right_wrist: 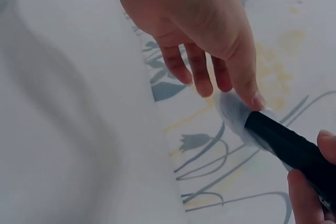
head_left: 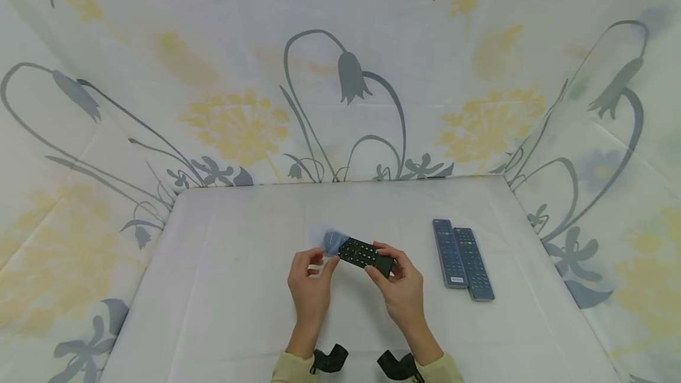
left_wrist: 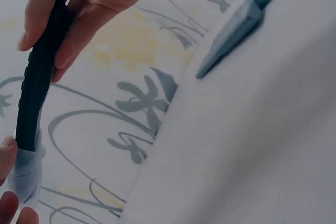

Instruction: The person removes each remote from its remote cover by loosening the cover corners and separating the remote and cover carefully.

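Note:
A black remote control (head_left: 367,255) is held tilted over the white table, its buttons facing up. My right hand (head_left: 402,293) grips its near right end between thumb and fingers. Over the remote's far left end sits a thin, translucent plastic sleeve (head_left: 333,242), bunched and loose past the tip. My left hand (head_left: 311,291) pinches this sleeve near its edge, thumb in front and fingers behind. The left wrist view shows the remote (left_wrist: 35,93) from its side, with the sleeve (left_wrist: 26,177) covering only its lower end. In the right wrist view, the left thumb lies right at the sleeve's mouth (right_wrist: 236,114).
Two bluish remote controls, one (head_left: 449,253) beside the other (head_left: 473,265), lie side by side on the right of the table (head_left: 239,312). Flower-printed fabric (head_left: 319,123) rises behind and at both sides. Black wrist-worn devices (head_left: 332,359) show below the hands.

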`<state>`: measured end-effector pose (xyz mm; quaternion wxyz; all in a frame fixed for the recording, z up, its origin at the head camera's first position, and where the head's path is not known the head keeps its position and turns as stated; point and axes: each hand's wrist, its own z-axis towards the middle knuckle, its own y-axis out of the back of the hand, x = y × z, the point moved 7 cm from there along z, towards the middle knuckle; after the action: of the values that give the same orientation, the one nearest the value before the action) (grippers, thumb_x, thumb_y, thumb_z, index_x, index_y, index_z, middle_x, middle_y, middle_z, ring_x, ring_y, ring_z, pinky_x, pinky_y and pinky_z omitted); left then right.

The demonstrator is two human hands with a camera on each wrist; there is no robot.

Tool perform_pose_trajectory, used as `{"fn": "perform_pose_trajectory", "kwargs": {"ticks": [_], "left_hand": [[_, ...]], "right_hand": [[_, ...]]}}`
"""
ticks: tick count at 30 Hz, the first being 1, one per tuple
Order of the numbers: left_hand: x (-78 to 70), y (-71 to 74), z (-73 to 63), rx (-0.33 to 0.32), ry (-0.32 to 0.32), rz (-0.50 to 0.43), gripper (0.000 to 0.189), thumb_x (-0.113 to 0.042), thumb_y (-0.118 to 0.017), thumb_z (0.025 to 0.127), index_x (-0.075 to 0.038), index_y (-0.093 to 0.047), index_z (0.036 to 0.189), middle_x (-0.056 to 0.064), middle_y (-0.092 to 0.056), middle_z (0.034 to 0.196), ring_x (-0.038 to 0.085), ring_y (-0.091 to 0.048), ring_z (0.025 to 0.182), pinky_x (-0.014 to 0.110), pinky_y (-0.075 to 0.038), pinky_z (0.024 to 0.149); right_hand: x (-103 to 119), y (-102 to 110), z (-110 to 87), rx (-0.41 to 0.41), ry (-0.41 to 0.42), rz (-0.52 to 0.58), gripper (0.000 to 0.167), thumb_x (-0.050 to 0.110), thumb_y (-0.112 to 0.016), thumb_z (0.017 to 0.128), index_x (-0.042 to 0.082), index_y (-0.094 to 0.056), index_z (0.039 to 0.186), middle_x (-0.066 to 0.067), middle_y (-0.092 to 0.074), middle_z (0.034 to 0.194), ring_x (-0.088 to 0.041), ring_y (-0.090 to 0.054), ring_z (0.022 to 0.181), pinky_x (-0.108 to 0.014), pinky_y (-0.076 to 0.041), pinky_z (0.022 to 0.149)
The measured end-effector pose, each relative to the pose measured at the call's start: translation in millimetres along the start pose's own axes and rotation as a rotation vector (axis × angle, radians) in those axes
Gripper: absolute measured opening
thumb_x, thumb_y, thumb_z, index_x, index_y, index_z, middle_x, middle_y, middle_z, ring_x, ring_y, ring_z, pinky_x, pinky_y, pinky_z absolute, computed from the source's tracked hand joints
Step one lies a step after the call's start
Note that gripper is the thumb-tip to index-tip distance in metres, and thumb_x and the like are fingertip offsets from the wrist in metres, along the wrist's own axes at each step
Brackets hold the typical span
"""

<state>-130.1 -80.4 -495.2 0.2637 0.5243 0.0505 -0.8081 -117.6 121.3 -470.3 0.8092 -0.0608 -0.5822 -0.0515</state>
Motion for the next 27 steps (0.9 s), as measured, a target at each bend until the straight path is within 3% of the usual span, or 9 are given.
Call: {"fn": "perform_pose_trajectory", "kwargs": {"ticks": [4,12,23,27], "left_hand": [[-4.2,1.0,-0.3,-0.006,-0.058,0.061,0.024,-0.02,-0.087,0.078,-0.012,-0.074,0.098,0.004,-0.06,0.089,0.016,-0.058,0.078,0.033,-0.047,0.062],[-9.5,-0.7,-0.9,-0.001,-0.108,0.076,0.005,-0.008,-0.078,0.086,-0.006,-0.076,0.09,0.002,-0.058,0.088,0.016,-0.059,0.076,0.03,-0.046,0.061],[-0.1,-0.5,3.2,0.037,-0.068,0.052,0.008,-0.009,-0.07,0.093,-0.002,-0.068,0.09,0.004,-0.057,0.091,0.016,-0.057,0.083,0.027,-0.044,0.068],[2.7,3.1,3.8,0.012,-0.035,0.067,0.01,-0.012,-0.07,0.092,-0.004,-0.067,0.089,0.009,-0.051,0.099,0.021,-0.05,0.096,0.031,-0.041,0.074]], "right_hand": [[3,-2,0.4,0.029,0.017,-0.035,0.035,-0.002,-0.08,0.081,-0.001,-0.063,0.112,-0.017,-0.064,0.125,-0.034,-0.064,0.109,-0.027,-0.055,0.08],[3,-4,0.7,0.064,0.041,-0.112,0.037,0.0,-0.081,0.08,0.003,-0.066,0.114,-0.012,-0.066,0.125,-0.028,-0.067,0.105,-0.027,-0.056,0.075],[2,-3,1.1,0.054,0.027,-0.089,0.042,0.001,-0.084,0.077,0.002,-0.067,0.116,-0.012,-0.068,0.122,-0.031,-0.067,0.102,-0.028,-0.056,0.074],[2,-3,0.0,0.045,0.015,-0.073,0.044,0.0,-0.084,0.076,0.0,-0.066,0.117,-0.014,-0.068,0.121,-0.032,-0.068,0.101,-0.027,-0.057,0.073]]}}
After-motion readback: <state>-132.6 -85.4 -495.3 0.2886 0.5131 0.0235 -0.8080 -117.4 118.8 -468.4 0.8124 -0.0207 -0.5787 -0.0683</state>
